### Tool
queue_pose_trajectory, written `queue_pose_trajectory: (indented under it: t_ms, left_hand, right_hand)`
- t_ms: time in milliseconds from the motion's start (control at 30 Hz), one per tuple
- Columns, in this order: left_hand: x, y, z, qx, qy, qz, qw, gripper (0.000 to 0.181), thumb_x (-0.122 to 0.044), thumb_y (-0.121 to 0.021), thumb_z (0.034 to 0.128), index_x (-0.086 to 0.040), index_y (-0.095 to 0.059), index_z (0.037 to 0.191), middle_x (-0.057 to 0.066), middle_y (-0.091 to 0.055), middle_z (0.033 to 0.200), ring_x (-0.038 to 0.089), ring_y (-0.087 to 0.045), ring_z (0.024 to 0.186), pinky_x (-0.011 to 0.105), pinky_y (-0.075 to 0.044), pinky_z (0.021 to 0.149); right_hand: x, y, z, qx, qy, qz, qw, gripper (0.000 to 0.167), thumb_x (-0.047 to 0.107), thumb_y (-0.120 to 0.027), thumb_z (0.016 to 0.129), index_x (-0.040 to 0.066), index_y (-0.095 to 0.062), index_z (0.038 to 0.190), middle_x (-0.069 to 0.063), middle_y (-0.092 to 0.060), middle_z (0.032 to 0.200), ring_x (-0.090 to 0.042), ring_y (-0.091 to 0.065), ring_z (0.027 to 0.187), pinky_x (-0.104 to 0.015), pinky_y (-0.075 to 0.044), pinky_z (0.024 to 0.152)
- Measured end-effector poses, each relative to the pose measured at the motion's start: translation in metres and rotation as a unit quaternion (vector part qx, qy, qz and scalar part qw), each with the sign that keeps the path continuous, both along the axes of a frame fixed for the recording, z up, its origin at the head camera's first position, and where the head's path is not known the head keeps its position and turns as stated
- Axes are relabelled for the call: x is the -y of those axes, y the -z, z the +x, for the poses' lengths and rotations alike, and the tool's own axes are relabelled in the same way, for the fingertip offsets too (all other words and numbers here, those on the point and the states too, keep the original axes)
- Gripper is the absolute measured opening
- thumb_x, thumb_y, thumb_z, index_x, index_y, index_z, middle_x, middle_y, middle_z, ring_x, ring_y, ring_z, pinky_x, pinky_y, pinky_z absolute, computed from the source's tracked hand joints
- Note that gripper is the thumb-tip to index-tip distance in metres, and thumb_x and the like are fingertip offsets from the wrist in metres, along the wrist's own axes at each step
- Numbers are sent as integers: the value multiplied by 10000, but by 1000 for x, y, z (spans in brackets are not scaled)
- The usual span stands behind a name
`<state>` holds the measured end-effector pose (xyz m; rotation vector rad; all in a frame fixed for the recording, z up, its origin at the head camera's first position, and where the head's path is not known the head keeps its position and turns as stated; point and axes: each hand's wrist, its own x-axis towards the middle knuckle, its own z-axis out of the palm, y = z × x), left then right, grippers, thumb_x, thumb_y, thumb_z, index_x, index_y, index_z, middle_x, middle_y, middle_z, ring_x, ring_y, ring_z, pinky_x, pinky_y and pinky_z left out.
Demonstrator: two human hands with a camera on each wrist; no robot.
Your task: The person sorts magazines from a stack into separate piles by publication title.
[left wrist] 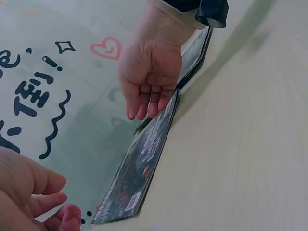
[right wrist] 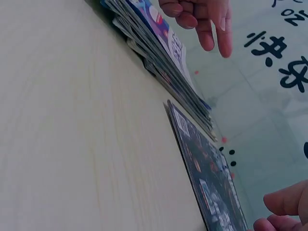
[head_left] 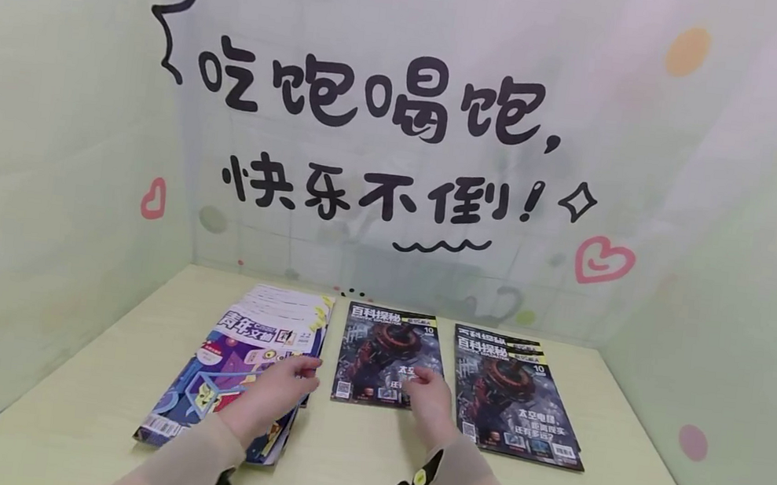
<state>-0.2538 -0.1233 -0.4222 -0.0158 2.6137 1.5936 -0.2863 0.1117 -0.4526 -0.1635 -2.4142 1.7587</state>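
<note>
A dark magazine (head_left: 384, 353) with a red machine on its cover lies in the middle of the table, between my two hands. My left hand (head_left: 277, 389) hovers over the right side of a stack of purple-blue magazines (head_left: 226, 368), its fingers loosely bent with nothing in them. My right hand (head_left: 430, 405) is above the middle magazine's right edge, fingers relaxed and holding nothing. In the left wrist view the right hand (left wrist: 151, 77) hangs palm visible, fingers down. The right wrist view has the left hand (right wrist: 207, 19) above the thick stack (right wrist: 159, 53).
To the right lies another pile of the dark magazines (head_left: 514, 398), slightly fanned. Pale wood tabletop (head_left: 337, 458) spreads in front. A printed fabric backdrop (head_left: 386, 266) with black lettering and hearts closes off the back and sides.
</note>
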Motion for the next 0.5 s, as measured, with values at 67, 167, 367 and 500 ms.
queue_pose_trajectory:
  t_ms: [67,167,367,500]
  left_hand:
    - [-16,4,-8,20,-55,222,9997,457,-145,-558,940,4,-498,1368,190,-542,1279,298,-529,1109,469,-475,904]
    - [-35,9,-21,20,-127,506,9986,497,-112,-561,926,53,-450,1382,244,-513,1302,365,-505,1159,499,-447,961]
    - [-62,19,-36,129,-307,753,9966,543,-93,-525,933,107,-357,1409,320,-403,1396,461,-399,1272,554,-358,1048]
    - [-69,25,-40,255,-521,581,9966,549,-108,-502,935,103,-348,1417,316,-368,1429,474,-338,1308,576,-299,1078]
  right_hand:
    - [-8,0,-4,12,102,84,9999,406,27,-604,865,-144,-534,1226,-224,-604,1059,-309,-578,952,-426,-506,831]
    - [-16,1,-8,105,216,208,9995,423,42,-604,875,-146,-519,1244,-253,-589,1106,-352,-567,999,-456,-495,859]
    - [-26,7,-14,307,372,330,9983,487,56,-590,892,-131,-458,1322,-315,-493,1300,-431,-477,1194,-512,-442,970]
    - [-28,11,-18,405,435,583,9965,528,73,-595,885,-138,-435,1342,-329,-466,1335,-446,-444,1236,-522,-403,1015]
